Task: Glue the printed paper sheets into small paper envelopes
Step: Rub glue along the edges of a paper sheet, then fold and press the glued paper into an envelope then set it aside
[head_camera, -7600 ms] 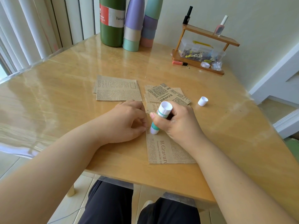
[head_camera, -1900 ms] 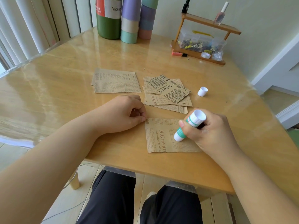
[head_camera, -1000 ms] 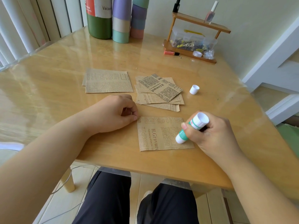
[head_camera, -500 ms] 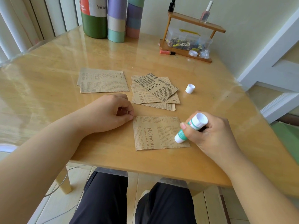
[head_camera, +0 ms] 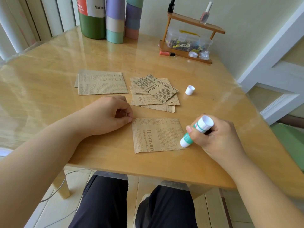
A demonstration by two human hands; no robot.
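Right hand (head_camera: 218, 139): fingers and thumb curled round the glue stick (head_camera: 196, 131), which tilts with its white lower tip down at the right edge of the near sheet; the palm hides the stick's far side, and whether the tip actually touches the paper cannot be told.
Left hand (head_camera: 107, 115): fingers curled loosely with the fingertips at the sheet's upper left corner — they seem to pin that corner, though the contact is hidden under the knuckles.
Near sheet (head_camera: 157, 134): printed kraft paper lying flat on the counter (head_camera: 49, 99) between the two hands, close to the near edge; the heading "H.Gravure" reads sideways, the smaller print is too fine to make out.
Fanned pile (head_camera: 154, 92): several printed sheets overlapping just beyond the near sheet, lower ones mostly covered by the top one.
Flat stack (head_camera: 102, 83): printed sheets to the left of the pile, a lower one showing only at its left and top margins.
Cap (head_camera: 190, 90): small, white, standing alone to the right of the pile.
Bottles (head_camera: 92, 18): a green one and pastel ones at the far edge — tops cut off by the frame.
Wooden rack (head_camera: 189, 35): far right, holding a clear box whose contents are a blur.
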